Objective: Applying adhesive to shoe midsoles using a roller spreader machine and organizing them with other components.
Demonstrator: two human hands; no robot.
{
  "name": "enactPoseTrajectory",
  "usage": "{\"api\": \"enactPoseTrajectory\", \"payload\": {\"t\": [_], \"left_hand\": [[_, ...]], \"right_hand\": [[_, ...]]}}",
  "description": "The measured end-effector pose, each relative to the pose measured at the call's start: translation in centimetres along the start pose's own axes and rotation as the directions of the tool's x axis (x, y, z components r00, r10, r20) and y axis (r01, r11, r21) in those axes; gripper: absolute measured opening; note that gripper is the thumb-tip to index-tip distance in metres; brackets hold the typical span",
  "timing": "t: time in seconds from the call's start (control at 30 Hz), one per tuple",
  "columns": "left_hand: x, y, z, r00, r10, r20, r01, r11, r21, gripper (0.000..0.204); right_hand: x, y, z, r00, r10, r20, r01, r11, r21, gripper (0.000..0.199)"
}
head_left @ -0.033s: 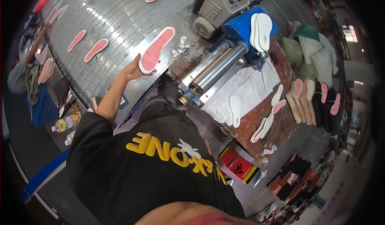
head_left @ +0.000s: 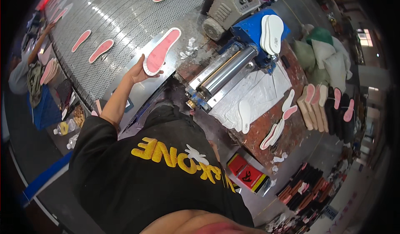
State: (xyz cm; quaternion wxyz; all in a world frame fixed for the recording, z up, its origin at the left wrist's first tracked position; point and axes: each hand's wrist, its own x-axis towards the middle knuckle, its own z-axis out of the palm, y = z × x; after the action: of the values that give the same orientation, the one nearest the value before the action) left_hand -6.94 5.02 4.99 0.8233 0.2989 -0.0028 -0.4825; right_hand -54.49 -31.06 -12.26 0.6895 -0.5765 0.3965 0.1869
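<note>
My left hand [head_left: 141, 70] is closed around the heel end of a shoe insole [head_left: 160, 54], pink on its face with a white rim. Its toe end points up and away, and it is held above a smooth metal strip [head_left: 137, 63] at the edge of a mesh conveyor [head_left: 121, 25]. The thumb lies at the insole's left edge, with fingertips showing past its right side. Of my right arm, only a sliver of skin shows beside the black shirt; the hand is hidden. Similar insoles, such as one [head_left: 101, 51] at the left, lie flat on the conveyor.
To the right stands a roller machine [head_left: 229, 73] with a steel roller. White insoles [head_left: 273, 34] lie on its blue housing, and more rest on the worn red bench [head_left: 260, 140]. A red box [head_left: 248, 171] sits below. Another person's arm [head_left: 38, 42] reaches to the conveyor at far left.
The view has shifted very slightly. My left hand keeps its hold on the insole in nearly the same place.
</note>
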Motion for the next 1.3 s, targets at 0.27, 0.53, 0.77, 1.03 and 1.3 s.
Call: {"api": "enactPoseTrajectory", "payload": {"t": [0.27, 0.53, 0.77, 1.03, 1.3], "left_hand": [[2.3, -1.1, -3.6, 0.836, 0.336, -0.433, -0.413, 0.906, -0.094, 0.069], [2.0, -2.2, -12.6, 0.494, 0.325, -0.807, -0.548, 0.837, 0.001, 0.067], [4.2, 2.7, -15.7, 0.353, 0.333, -0.874, -0.476, 0.868, 0.139, 0.073], [8.1, 11.7, -22.8, 0.257, 0.249, -0.934, -0.081, 0.968, 0.236, 0.062], [23.8, 17.3, -23.1, 0.612, 0.230, -0.757, -0.002, 0.957, 0.289, 0.049]], "right_hand": [[-1.1, -6.9, -1.7, 0.993, 0.087, -0.078, -0.090, 0.995, -0.034, 0.032], [-5.0, -4.5, -1.5, 0.968, 0.243, -0.057, -0.246, 0.968, -0.048, 0.029], [-6.7, -3.4, 2.0, 0.933, 0.337, -0.123, -0.313, 0.933, 0.177, 0.032], [-8.8, -5.1, 7.6, 0.956, 0.234, -0.178, -0.159, 0.921, 0.355, 0.031], [-9.3, -2.9, 11.4, 0.937, 0.245, -0.251, -0.188, 0.955, 0.231, 0.031]]}}
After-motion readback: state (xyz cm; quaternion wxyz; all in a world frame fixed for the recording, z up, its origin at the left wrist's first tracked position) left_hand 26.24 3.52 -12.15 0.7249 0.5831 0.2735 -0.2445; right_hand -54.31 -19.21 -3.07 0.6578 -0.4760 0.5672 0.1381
